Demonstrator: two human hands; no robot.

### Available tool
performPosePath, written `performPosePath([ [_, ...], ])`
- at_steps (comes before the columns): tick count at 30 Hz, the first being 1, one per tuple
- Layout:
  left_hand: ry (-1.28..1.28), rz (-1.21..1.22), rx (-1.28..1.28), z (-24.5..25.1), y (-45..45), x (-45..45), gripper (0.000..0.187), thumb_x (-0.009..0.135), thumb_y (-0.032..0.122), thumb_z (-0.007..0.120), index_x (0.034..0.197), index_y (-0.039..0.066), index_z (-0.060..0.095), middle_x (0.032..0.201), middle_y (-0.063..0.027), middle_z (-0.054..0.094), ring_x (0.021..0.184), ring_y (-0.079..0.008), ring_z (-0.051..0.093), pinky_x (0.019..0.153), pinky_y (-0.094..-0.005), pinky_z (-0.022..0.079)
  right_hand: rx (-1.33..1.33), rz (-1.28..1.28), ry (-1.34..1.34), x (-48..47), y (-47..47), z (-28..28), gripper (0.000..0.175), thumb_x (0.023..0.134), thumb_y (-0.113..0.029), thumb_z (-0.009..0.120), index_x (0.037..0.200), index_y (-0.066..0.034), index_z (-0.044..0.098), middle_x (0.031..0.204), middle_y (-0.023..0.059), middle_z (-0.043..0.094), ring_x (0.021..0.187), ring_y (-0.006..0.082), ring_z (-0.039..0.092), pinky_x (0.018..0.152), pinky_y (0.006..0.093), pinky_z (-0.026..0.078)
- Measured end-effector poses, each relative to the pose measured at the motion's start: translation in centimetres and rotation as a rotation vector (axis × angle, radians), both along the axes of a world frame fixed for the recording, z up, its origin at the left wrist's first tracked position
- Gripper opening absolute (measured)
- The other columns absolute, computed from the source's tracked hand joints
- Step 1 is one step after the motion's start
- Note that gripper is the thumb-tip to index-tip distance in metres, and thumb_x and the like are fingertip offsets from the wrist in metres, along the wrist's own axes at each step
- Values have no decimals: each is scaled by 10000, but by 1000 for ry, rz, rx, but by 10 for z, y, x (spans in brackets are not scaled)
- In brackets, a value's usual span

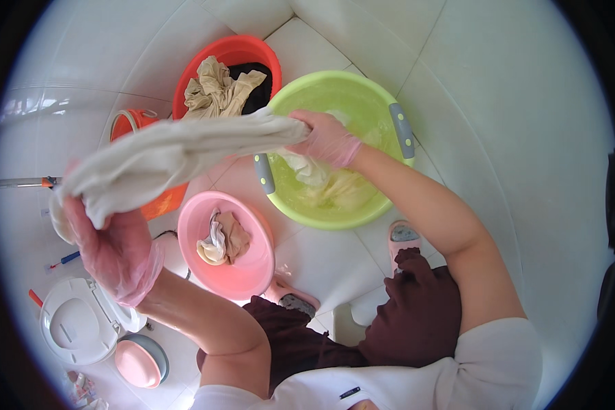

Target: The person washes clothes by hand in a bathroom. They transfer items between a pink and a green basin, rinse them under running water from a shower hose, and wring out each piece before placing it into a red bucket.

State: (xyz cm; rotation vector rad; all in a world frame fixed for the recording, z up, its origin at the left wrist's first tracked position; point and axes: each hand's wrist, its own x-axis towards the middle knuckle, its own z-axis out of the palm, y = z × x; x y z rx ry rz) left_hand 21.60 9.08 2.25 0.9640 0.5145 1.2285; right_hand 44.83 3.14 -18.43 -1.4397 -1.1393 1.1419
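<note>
A long white cloth (179, 148) stretches through the air between my two gloved hands. My left hand (115, 246), in a thin pink translucent glove, grips its near end at the far left of the view, where it is blurred. My right hand (323, 137), gloved alike, pinches the other end above a green basin (333, 223) with grey handles. Water fills this basin, and pale cloth (343, 189) lies soaking in it. The stretched cloth passes in front of an orange bucket (166, 202) and the lower rim of a red basin (246, 43).
Beige and black cloths (215, 89) lie in the red basin. A pink basin (225, 284) on the tiled floor holds small crumpled garments (225, 238). At lower left are a white toilet (77, 323) and small pink bowl (137, 364). Tiled walls (492, 92) stand close behind and right.
</note>
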Motion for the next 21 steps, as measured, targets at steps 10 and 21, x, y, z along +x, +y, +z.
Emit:
performPosePath([
  [10, 332, -446, -795, -224, -39, -6, 666, 833, 499, 606, 1354, 132, 412, 1284, -90, 506, 1201, -299, 473, 1024, -479, 363, 249, 72, 196, -5, -19, 64, 551, 703, -158, 697, 1199, -25, 496, 1057, 105, 602, 997, 200, 579, 889, 313, 452],
  [21, -77, -262, -1036, -240, -54, 60, 398, 911, 267, 495, 1250, 61, 524, 1205, -112, 583, 1075, -303, 569, 870, -419, 494, -91, 10, 1051, 25, -50, 5, 475, 837, -328, 568, 1257, -112, 508, 1235, 81, 560, 1155, 244, 524, 1007, 380, 383],
])
